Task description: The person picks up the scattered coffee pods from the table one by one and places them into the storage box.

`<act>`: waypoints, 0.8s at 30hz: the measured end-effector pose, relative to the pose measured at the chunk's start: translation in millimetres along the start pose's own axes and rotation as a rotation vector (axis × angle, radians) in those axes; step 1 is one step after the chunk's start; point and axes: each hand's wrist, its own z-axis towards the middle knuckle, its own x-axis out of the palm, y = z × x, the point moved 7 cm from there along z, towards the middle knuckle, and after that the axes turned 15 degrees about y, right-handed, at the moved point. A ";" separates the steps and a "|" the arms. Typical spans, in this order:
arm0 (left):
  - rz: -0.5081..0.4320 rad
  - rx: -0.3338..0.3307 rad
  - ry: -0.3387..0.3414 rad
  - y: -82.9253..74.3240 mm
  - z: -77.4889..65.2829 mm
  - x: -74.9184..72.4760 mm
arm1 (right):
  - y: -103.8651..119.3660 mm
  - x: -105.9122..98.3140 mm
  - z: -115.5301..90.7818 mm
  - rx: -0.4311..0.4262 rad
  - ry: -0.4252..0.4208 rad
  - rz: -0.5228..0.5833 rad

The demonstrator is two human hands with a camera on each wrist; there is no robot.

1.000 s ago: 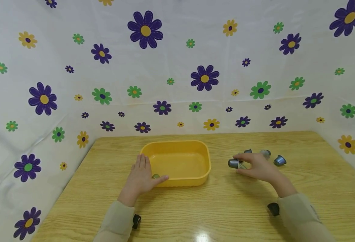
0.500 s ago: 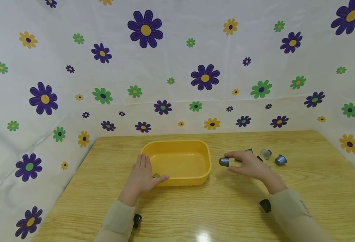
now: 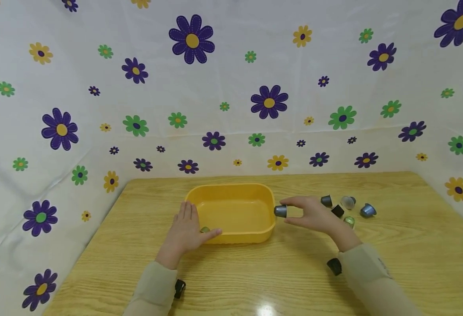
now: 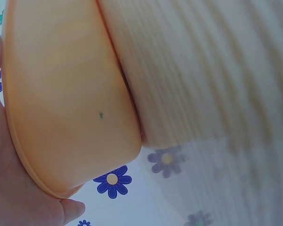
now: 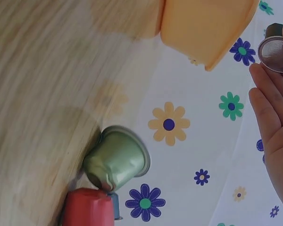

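Head cam's got the right hand (image 3: 312,213) pinching a gray coffee capsule (image 3: 280,211) at the 3 o'clock rim of a yellow plastic tub (image 3: 231,238), can't tell if they're touching. Left hand (image 3: 183,232) is on the tub at 8 o'clock, fingers straight, thumb spread, with a half-hidden green capsule (image 3: 204,230) inside; a blue capsule (image 3: 368,210) lies well out at 3 o'clock.
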 end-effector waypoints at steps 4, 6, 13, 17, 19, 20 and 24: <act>0.000 0.000 0.004 0.4 0.8 0.7 | 6.6 0.8 4.3 -0.034 -0.015 -0.014; 0.001 0.001 0.004 0.6 1.1 1.0 | 8.8 2.0 6.4 -0.036 -0.010 -0.007; 0.005 0.009 -0.006 0.4 2.0 0.8 | 12.4 6.7 15.7 -0.038 0.008 -0.015; 0.002 0.008 -0.007 -0.5 1.3 0.5 | 15.7 8.4 20.5 -0.057 0.006 -0.030; 0.001 0.007 -0.006 -0.7 0.9 0.4 | 17.0 9.9 22.6 -0.067 0.009 -0.039; -0.001 0.010 -0.010 -1.1 0.7 -0.1 | 17.5 10.6 23.6 -0.067 0.011 -0.037; 0.001 0.004 -0.008 -0.4 0.9 0.2 | 18.8 14.0 27.6 -0.077 0.017 -0.033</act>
